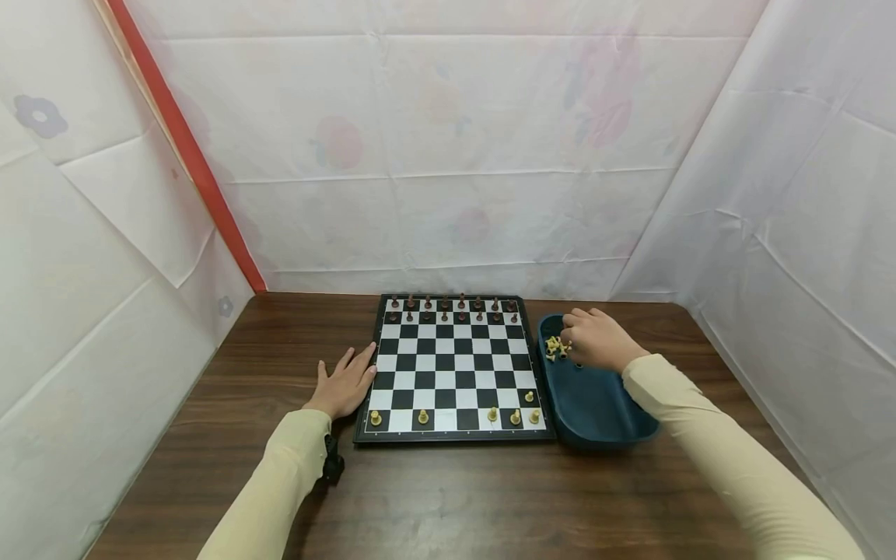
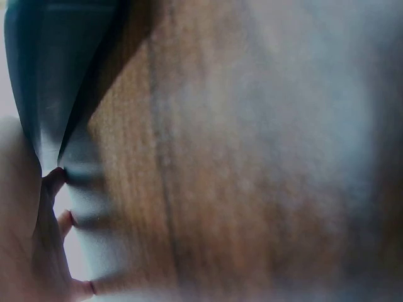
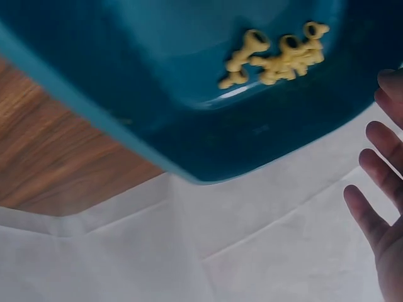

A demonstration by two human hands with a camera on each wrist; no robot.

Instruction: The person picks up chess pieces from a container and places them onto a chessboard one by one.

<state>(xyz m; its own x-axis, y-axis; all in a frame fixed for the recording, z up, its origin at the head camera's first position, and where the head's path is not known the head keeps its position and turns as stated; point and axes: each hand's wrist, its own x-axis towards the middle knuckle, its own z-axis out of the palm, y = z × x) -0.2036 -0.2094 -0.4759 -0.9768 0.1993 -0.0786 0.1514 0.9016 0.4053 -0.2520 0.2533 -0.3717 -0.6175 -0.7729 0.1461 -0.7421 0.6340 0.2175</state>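
Observation:
A black-and-white chessboard (image 1: 446, 365) lies on the table, dark brown chess pieces (image 1: 444, 316) on its two far rows and several pale yellow pieces (image 1: 423, 417) near its front edge. My left hand (image 1: 343, 386) rests with fingers spread at the board's left edge; part of that hand (image 2: 53, 251) shows in the left wrist view. Over the far part of a blue tray (image 1: 602, 408) is my right hand (image 1: 597, 340). In the right wrist view its fingers (image 3: 376, 179) are loosely extended beside the tray, with no piece visible in them. Yellow chess pieces (image 3: 289, 63) lie heaped in the tray.
The tray stands against the board's right side on a dark wooden table (image 1: 476, 498). White patterned sheets (image 1: 448, 155) enclose the back and both sides. A red strip (image 1: 189, 148) runs up the left back corner. A black band (image 1: 333, 459) is at the left wrist.

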